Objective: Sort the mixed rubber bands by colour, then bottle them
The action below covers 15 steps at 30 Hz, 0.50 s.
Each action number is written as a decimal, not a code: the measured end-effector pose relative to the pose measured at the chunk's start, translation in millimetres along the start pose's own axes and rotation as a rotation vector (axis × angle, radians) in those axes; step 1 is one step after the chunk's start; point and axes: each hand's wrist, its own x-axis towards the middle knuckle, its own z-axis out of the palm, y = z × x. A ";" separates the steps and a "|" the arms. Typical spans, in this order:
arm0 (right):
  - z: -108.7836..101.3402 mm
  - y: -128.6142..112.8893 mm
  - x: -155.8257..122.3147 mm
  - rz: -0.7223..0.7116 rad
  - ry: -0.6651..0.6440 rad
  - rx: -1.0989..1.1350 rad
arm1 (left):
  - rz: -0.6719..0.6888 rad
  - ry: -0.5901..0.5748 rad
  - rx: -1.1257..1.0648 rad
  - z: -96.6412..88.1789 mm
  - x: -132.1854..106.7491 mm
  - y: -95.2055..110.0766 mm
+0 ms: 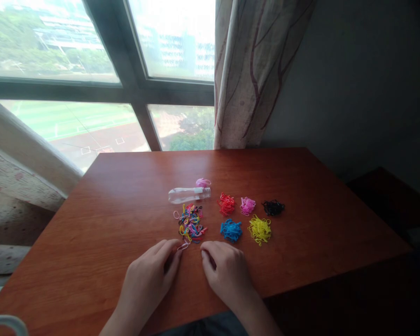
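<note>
My left hand [150, 275] is closed in a pinch, with a pale pink rubber band [184, 246] at its thumb and fingertips. My right hand [228, 269] rests on the table to the right of it, thumb and fingers drawn together; whatever they hold, if anything, is hidden. Just beyond both hands lies a mixed pile of small coloured rubber bands [192, 223]. To the right are single-colour heaps: blue bands [231, 230], yellow bands [260, 229], red bands [226, 204], pink bands [247, 206] and black bands [273, 207].
Behind the mixed pile a clear plastic bottle [185, 195] lies on its side, its neck to the right. A pink looped piece [203, 183] sits behind the neck. The wooden table [91, 233] meets a window and curtains [245, 70] at the back.
</note>
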 end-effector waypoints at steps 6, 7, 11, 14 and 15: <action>-0.9 -1.0 0.7 0.001 -0.003 -0.023 | -0.015 -0.005 0.039 1.0 1.8 3.5; -0.8 -1.3 0.9 0.003 -0.002 -0.027 | -0.015 -0.010 0.042 1.0 2.3 4.2; 0.5 -1.9 2.1 0.015 0.008 -0.045 | -0.010 -0.021 0.039 1.5 3.1 5.1; 2.4 -2.4 3.4 0.031 0.005 -0.079 | -0.005 -0.019 0.028 2.5 3.1 4.0; 3.1 -2.8 3.8 0.036 0.001 -0.097 | -0.003 -0.018 0.023 2.9 3.2 3.7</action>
